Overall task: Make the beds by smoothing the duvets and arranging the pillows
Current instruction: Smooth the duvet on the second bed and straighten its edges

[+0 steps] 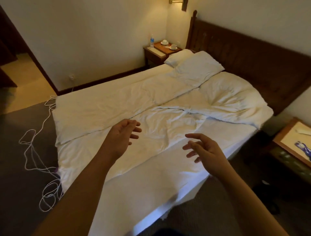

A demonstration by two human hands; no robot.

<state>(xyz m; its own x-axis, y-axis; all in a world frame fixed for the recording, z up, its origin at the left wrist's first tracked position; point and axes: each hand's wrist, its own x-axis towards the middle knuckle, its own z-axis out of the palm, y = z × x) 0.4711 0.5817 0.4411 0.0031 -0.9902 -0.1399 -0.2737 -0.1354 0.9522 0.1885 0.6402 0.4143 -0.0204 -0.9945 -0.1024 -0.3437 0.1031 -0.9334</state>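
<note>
Two white beds stand pushed together against a dark wooden headboard (249, 50). The far duvet (107, 107) lies fairly flat. The near duvet (168, 133) is creased, and its upper part (232, 96) is bunched up near the headboard. Two white pillows (198, 65) lie at the head of the far bed, one (178, 57) partly under the other. My left hand (122, 136) and my right hand (203, 150) hover above the near duvet with loosely spread fingers. Neither hand holds or touches anything.
A far nightstand (156, 53) carries a water bottle (152, 40) and a tray with two cups (168, 44). Another nightstand (292, 144) stands at the right. A white cord (33, 144) loops over the dark carpet left of the beds. A wall lamp (175, 2) glows above.
</note>
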